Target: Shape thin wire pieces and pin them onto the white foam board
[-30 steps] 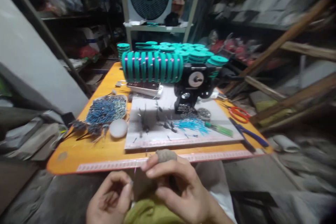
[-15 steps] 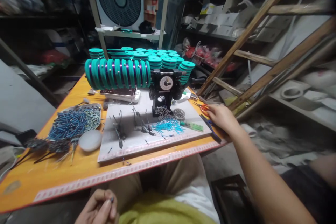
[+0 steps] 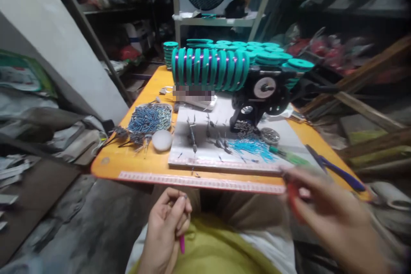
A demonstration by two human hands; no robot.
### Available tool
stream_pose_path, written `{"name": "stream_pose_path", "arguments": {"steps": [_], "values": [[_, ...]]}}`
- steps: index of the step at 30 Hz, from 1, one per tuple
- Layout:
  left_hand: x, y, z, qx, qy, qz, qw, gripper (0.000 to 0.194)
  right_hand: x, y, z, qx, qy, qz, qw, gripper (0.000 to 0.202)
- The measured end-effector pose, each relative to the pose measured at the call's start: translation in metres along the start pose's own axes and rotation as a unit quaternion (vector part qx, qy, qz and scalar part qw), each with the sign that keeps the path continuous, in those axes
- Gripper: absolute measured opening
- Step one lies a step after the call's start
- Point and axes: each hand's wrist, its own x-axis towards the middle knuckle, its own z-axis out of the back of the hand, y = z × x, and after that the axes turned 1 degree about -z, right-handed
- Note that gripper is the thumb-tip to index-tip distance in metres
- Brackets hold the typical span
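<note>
My left hand [image 3: 170,222] is closed in front of my lap, below the table's front edge. A slim magenta end [image 3: 182,244] pokes out under its fingers, and a tiny dark tip shows at the thumb; the rest is hidden. My right hand [image 3: 334,218], blurred by motion, is closed around red-handled scissors [image 3: 297,203] near the table's front right corner. Their dark tips point left and away from me. Beyond lie blue-handled pliers [image 3: 340,171], a green clear tube [image 3: 289,154] and light blue thin pieces [image 3: 248,147] on the white board [image 3: 180,158].
A black winding stand [image 3: 247,115] carries a row of green spools [image 3: 210,68], with more stacked behind. On the orange table [image 3: 149,85], left, are a tray of blue tubes [image 3: 146,120] and a white round lid [image 3: 162,141]. A wooden ladder [image 3: 369,109] leans at right.
My right hand has picked the red-handled scissors up from the table's right side and brought them nearer to me. My left hand stays closed near my lap; the view has swung left.
</note>
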Motion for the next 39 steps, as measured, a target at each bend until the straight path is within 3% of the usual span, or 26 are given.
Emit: {"name": "stream_pose_path", "arguments": {"steps": [2,4,7,11,18,39], "values": [[0.000,0.002,-0.001,-0.013,0.000,-0.010,1.000,0.038,-0.023,0.027,-0.028,0.077,0.109,0.033,0.990,0.040],[-0.001,0.003,-0.002,-0.024,0.004,-0.009,1.000,0.038,-0.039,0.046,-0.054,0.131,0.163,0.067,0.976,0.050],[-0.003,0.003,-0.003,-0.045,0.013,0.000,0.999,0.038,-0.053,0.057,-0.083,0.176,0.176,0.072,0.966,0.052],[-0.004,0.005,-0.001,-0.074,0.011,-0.003,0.997,0.034,-0.061,0.061,-0.101,0.190,0.154,0.072,0.967,0.054],[-0.003,0.007,0.002,-0.102,0.014,0.004,0.995,0.028,-0.061,0.068,-0.109,0.194,0.146,0.054,0.969,0.052],[-0.006,0.007,0.004,-0.110,0.018,0.000,0.994,0.023,-0.062,0.070,-0.108,0.212,0.148,0.046,0.965,0.049]]}}
